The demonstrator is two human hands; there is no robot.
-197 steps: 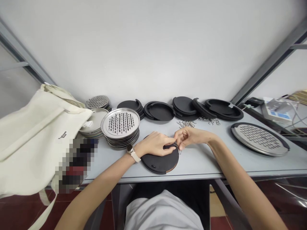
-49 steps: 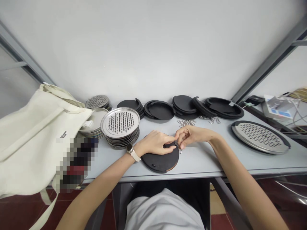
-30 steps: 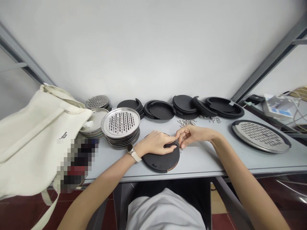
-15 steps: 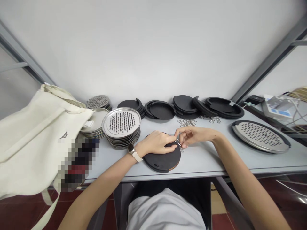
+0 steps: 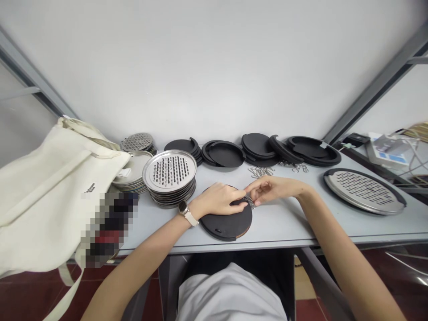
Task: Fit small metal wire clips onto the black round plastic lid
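Observation:
On the tabletop lies a black round disc with a brownish strip along its lower right rim. My left hand, with a watch at its wrist, presses on the disc from above; its thumb and forefinger reach to the right edge. At that edge my right hand pinches a small bent metal wire clip between thumb and fingers. The clip meets the disc's edge near my left fingertips. How it is joined to the disc cannot be made out.
A pile of small metal wire clips lies behind my right hand. Stacked perforated metal grater discs stand to the left, beside a cream bag. Black round holders line the wall. A grater in a black rim lies at right.
The fingers of my right hand have shifted slightly at the wire clip, which now sits flatter against the disc's edge. My left hand stays in place.

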